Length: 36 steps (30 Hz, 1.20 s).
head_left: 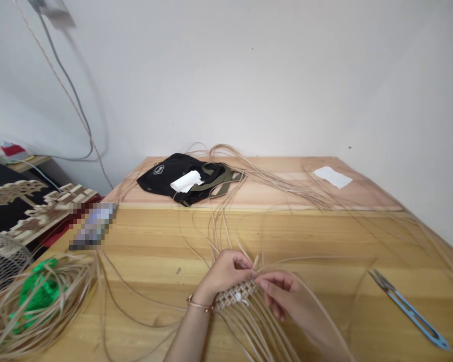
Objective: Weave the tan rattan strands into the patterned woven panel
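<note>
A small woven piece [230,297] of tan rattan-like strands lies low in the middle of the wooden table, with long loose strands [254,322] fanning out from it toward me and away. My left hand [226,274], a bracelet at its wrist, rests over the far edge of the weave, thumb and fingers pinched on a strand at its right end. Right beside it, my right hand [287,296] pinches a thin strand between thumb and forefinger, their fingertips nearly touching. A white tie [242,299] sits on the weave.
Blue-handled thread snips [411,311] lie at the right. A loose coil of strands [75,301] with green plastic [41,289] is at the left, near a blurred-out flat object [94,226]. Behind are a black bag [156,183], more strands [279,181], white paper [332,177] and a wall.
</note>
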Tool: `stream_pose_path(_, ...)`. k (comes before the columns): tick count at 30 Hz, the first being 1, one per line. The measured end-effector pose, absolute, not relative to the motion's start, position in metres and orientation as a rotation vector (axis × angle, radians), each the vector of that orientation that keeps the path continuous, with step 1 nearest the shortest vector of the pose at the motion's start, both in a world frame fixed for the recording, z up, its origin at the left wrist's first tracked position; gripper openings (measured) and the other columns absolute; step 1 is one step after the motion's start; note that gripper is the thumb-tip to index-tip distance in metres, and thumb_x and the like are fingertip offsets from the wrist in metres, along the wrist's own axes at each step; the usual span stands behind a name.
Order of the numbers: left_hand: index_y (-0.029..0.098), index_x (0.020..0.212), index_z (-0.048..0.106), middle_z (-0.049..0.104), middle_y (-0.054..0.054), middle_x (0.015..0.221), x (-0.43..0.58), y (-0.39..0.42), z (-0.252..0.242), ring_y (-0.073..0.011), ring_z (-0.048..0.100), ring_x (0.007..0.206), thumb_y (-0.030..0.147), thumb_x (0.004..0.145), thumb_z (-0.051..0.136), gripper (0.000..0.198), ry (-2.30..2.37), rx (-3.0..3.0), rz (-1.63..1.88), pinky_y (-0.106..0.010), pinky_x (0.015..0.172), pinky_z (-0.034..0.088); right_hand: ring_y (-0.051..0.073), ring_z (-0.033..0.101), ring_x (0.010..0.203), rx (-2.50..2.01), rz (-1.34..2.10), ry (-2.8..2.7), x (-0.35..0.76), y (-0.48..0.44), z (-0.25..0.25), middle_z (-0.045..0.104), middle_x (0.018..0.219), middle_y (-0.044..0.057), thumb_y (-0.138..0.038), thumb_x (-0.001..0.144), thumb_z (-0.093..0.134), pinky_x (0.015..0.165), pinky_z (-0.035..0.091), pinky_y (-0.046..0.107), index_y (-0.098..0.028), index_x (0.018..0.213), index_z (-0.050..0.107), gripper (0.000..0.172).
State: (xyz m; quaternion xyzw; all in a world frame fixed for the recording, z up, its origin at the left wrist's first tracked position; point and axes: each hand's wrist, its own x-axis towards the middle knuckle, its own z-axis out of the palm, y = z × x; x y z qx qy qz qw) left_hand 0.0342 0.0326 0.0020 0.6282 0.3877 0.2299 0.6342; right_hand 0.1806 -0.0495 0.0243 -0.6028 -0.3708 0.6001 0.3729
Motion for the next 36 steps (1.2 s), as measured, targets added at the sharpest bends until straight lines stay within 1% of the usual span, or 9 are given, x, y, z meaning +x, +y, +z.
stream_pose_path(4, 0.008, 0.07, 0.064, 0.064, -0.006, 0.067, 0.033, 0.032, 0.003, -0.01, 0.054, 0.059, 0.032, 0.06, 0.068, 0.027, 0.817, 1.403, 0.527, -0.021, 0.057, 0.041, 0.004, 0.039, 0.033, -1.499, 1.439, -0.95, 0.178, -0.048, 0.023, 0.049, 0.047, -0.005, -0.051, 0.068, 0.053, 0.033, 0.027, 0.016, -0.014, 0.09, 0.062, 0.044)
stream_pose_path(8, 0.008, 0.073, 0.064, 0.065, -0.006, 0.068, 0.034, 0.032, 0.002, -0.0101, 0.055, 0.059, 0.031, 0.061, 0.068, 0.027, 0.786, 1.372, 0.523, -0.021, 0.058, 0.042, 0.003, 0.037, 0.033, -1.507, 1.405, -1.017, 0.176, -0.047, 0.025, 0.047, 0.049, -0.005, -0.051, 0.07, 0.05, 0.035, 0.026, 0.017, -0.015, 0.099, 0.063, 0.048)
stream_pose_path(12, 0.009, 0.07, 0.064, 0.065, -0.005, 0.068, 0.034, 0.032, 0.002, -0.0103, 0.056, 0.061, 0.027, 0.059, 0.069, 0.022, 0.77, 1.379, 0.549, -0.021, 0.06, 0.043, 0.005, 0.038, 0.035, -1.54, 1.321, -0.996, 0.176, -0.045, 0.027, 0.046, 0.05, -0.004, -0.05, 0.067, 0.053, 0.037, 0.028, 0.018, -0.015, 0.095, 0.066, 0.047)
stream_pose_path(16, 0.009, 0.069, 0.065, 0.065, -0.005, 0.067, 0.033, 0.033, 0.002, -0.0102, 0.055, 0.06, 0.023, 0.059, 0.069, 0.017, 0.748, 1.388, 0.56, -0.021, 0.061, 0.043, 0.007, 0.041, 0.04, -1.601, 1.15, -1.02, 0.177, -0.044, 0.026, 0.052, 0.054, 0.0, -0.046, 0.066, 0.055, 0.04, 0.033, 0.021, -0.013, 0.092, 0.068, 0.044)
stream_pose_path(21, 0.009, 0.067, 0.065, 0.065, -0.005, 0.067, 0.032, 0.033, 0.001, -0.0103, 0.056, 0.06, 0.022, 0.058, 0.07, 0.016, 0.774, 1.406, 0.581, -0.021, 0.06, 0.043, 0.012, 0.047, 0.049, -1.633, 0.991, -1.097, 0.178, -0.045, 0.02, 0.059, 0.063, 0.004, -0.041, 0.071, 0.054, 0.045, 0.039, 0.023, -0.015, 0.087, 0.069, 0.034)
stream_pose_path(26, 0.009, 0.066, 0.065, 0.065, -0.005, 0.066, 0.033, 0.032, 0.002, -0.0105, 0.056, 0.06, 0.021, 0.058, 0.069, 0.015, 0.797, 1.417, 0.576, -0.021, 0.059, 0.044, 0.015, 0.053, 0.057, -1.599, 0.888, -1.132, 0.181, -0.048, 0.015, 0.062, 0.067, 0.005, -0.039, 0.074, 0.053, 0.051, 0.044, 0.024, -0.016, 0.082, 0.069, 0.029)
stream_pose_path(29, 0.009, 0.067, 0.065, 0.065, -0.005, 0.066, 0.033, 0.032, 0.003, -0.0105, 0.056, 0.06, 0.02, 0.058, 0.069, 0.015, 0.81, 1.397, 0.564, -0.021, 0.06, 0.044, 0.017, 0.058, 0.066, -1.555, 0.856, -1.227, 0.182, -0.05, 0.015, 0.065, 0.075, 0.007, -0.037, 0.076, 0.052, 0.056, 0.047, 0.025, -0.017, 0.08, 0.069, 0.026)
stream_pose_path(32, 0.009, 0.068, 0.065, 0.064, -0.005, 0.066, 0.034, 0.032, 0.003, -0.0104, 0.056, 0.06, 0.02, 0.059, 0.068, 0.015, 0.823, 1.379, 0.558, -0.021, 0.06, 0.043, 0.019, 0.059, 0.077, -1.522, 0.712, -1.382, 0.181, -0.055, 0.016, 0.065, 0.084, 0.007, -0.032, 0.078, 0.05, 0.063, 0.048, 0.026, -0.02, 0.08, 0.069, 0.022)
stream_pose_path(36, 0.01, 0.07, 0.064, 0.064, -0.004, 0.068, 0.034, 0.032, 0.002, -0.0104, 0.055, 0.062, 0.02, 0.06, 0.067, 0.014, 0.813, 1.403, 0.571, -0.021, 0.061, 0.043, 0.016, 0.058, 0.072, -1.535, 0.496, -1.522, 0.178, -0.06, 0.015, 0.064, 0.083, 0.005, -0.026, 0.078, 0.049, 0.06, 0.048, 0.024, -0.022, 0.082, 0.068, 0.019)
